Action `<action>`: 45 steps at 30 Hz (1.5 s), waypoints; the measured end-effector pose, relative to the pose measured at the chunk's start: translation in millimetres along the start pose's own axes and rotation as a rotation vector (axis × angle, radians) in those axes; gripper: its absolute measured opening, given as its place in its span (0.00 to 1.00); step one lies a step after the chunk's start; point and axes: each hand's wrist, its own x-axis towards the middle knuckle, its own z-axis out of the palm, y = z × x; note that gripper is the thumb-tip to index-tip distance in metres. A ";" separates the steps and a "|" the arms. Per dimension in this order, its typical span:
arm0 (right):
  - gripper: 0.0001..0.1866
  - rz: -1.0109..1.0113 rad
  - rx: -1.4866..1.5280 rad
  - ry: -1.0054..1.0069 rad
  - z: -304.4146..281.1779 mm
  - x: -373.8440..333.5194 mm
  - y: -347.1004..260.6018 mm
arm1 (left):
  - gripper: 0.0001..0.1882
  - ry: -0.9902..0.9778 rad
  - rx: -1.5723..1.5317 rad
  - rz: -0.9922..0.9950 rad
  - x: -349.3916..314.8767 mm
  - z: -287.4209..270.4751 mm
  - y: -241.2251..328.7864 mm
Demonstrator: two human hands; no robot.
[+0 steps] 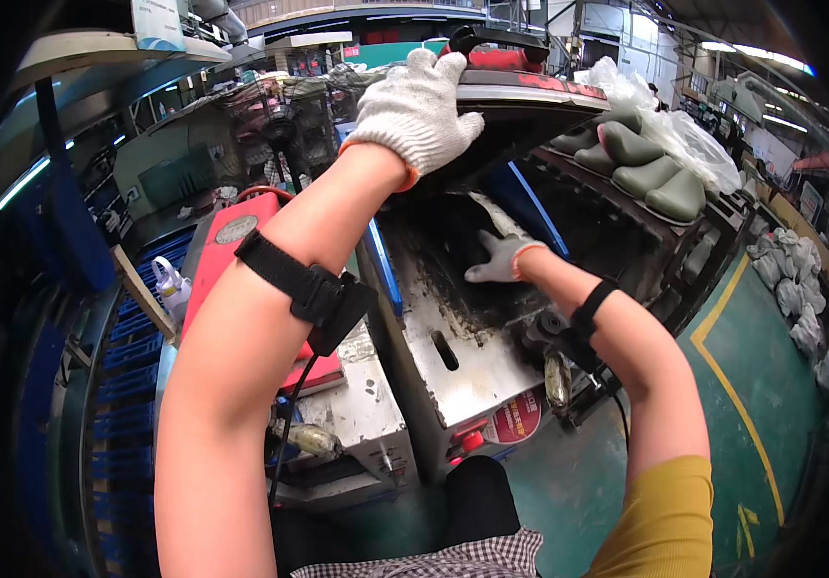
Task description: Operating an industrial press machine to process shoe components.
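Head view: a person's gloved hands work at a worn metal machine with a slot in its pale front plate.
Left hand: at the near left corner of the raised lid, fingers bent over the edge, thumb pointing right along the rim; it holds the lid there.
Right hand: below the lid, over the blackened bed, fingers spread wide and holding nothing; I cannot tell whether they touch it.
Lid: tilted above the bed, dark underneath, with a black handle on top.
Blue strips: one on either side of the bed.
Rack at right: grey-green boots beside clear plastic.
Left side: white bottle near a red cover.
Floor: green, yellow line.
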 end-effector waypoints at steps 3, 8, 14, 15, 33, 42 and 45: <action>0.62 -0.003 -0.020 0.097 -0.2 2.6 -11.9 | 0.38 -0.024 0.031 -0.052 5.4 -3.6 2.1; 0.47 0.061 0.373 0.266 -14.2 -7.9 -2.9 | 0.42 0.043 -0.007 -0.032 -3.8 -2.4 3.6; 0.24 0.227 1.595 -0.016 -14.1 -103.7 7.9 | 0.61 -0.316 -0.569 -0.148 -76.7 -27.9 -2.8; 0.25 0.122 1.604 -0.080 -7.4 -120.9 11.5 | 0.60 -0.374 -0.670 -0.259 -97.1 -35.7 0.2; 0.28 -0.985 0.985 0.363 51.6 -261.9 -271.5 | 0.38 0.686 -1.827 -1.152 -440.4 -192.5 -7.1; 0.18 -0.333 1.034 0.833 168.1 -194.6 -217.6 | 0.14 1.114 -1.178 -1.676 -623.1 -237.7 -169.7; 0.18 -0.365 0.980 0.773 205.0 -179.5 -198.5 | 0.11 1.078 -1.138 -1.762 -665.4 -221.0 -240.2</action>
